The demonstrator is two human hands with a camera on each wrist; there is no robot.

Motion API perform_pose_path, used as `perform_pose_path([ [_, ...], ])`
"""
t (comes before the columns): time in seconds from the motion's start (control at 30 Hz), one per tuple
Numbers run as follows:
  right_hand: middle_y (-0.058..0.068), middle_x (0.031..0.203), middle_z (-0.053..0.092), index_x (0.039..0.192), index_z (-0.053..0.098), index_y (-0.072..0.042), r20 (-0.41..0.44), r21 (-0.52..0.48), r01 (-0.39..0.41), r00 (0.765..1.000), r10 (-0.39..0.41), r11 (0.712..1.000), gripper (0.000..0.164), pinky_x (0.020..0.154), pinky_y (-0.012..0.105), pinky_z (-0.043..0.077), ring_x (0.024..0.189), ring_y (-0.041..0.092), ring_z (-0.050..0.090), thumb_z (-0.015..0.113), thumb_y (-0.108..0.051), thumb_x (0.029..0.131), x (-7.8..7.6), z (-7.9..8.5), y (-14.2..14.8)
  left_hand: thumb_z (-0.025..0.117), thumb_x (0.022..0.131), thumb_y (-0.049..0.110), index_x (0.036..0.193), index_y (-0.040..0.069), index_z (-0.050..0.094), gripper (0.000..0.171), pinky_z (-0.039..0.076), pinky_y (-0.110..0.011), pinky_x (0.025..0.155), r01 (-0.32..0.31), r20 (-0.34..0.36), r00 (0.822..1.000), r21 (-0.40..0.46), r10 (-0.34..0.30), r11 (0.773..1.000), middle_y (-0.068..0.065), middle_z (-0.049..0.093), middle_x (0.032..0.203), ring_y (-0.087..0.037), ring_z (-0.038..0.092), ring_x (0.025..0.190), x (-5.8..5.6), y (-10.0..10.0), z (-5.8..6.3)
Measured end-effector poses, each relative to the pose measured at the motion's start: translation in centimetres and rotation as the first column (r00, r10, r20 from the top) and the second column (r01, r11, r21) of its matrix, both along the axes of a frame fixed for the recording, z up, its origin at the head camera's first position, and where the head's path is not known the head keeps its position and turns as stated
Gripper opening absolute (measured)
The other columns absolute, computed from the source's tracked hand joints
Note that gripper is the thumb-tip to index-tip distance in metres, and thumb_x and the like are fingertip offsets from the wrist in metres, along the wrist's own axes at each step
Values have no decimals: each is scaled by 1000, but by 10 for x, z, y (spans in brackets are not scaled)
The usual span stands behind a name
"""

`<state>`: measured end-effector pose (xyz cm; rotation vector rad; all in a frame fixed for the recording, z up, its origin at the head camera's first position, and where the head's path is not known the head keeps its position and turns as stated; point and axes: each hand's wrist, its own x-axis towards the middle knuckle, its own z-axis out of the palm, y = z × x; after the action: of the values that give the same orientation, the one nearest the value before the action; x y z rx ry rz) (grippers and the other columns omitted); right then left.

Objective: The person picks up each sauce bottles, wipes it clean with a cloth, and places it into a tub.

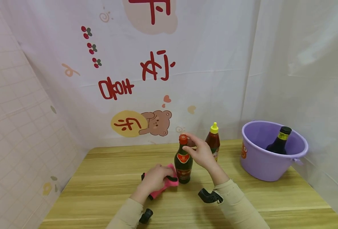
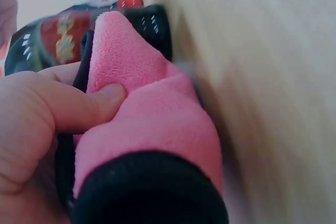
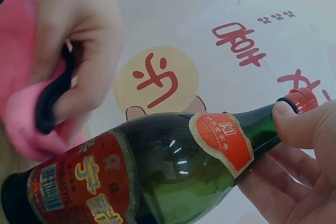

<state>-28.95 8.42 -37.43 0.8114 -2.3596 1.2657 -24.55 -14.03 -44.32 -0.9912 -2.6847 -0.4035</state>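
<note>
Right hand pinching vinegar bottle by neck; left hand pinching black-trimmed pink cloth at bottle's eight o'clock.

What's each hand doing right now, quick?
Left hand: closed, holding the pink cloth.
Right hand: closed, holding the red-capped green bottle by its neck.

“宁醋” was printed on the main label of the bottle, “中华老字号” on its neck label; “乐” was displayed on the backdrop.
</note>
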Motion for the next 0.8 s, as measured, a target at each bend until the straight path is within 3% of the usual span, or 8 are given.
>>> perform_pose_path([
  [0.2,9,108,71,139,55,-14,4,-1,7,1000,-7,1000,51,78,49,56,94,26,69,71,-12,91,1,0,0,72,73,-12,91,17,72,34,51,-39,80,-52,-65,996,104,60,993,7,71,89,-18,65,82,-4,-14,19],
  [0.47,10,109,70,140,55,-16,11,4,13,1000,-13,1000,51,80,50,56,95,27,69,71,-12,91,1,0,0,72,80,-10,91,18,72,29,46,-43,93,-28,-136,988,328,77,944,2,73,103,-20,65,105,-6,-17,62],
  [0.63,10,109,71,140,55,-15,6,3,9,1000,-9,1000,52,79,49,56,95,27,69,72,-11,91,1,0,0,73,84,-5,94,17,72,24,44,-44,96,-5,-163,984,358,68,934,-3,70,121,-25,59,118,-1,-8,82],
  [0.8,11,109,70,140,55,-15,-6,0,-1,1000,1,1000,52,78,48,57,95,27,69,71,-10,91,0,-1,0,73,84,-3,96,16,73,22,44,-47,97,4,-170,984,362,61,932,-7,65,129,-29,57,122,3,3,89],
])
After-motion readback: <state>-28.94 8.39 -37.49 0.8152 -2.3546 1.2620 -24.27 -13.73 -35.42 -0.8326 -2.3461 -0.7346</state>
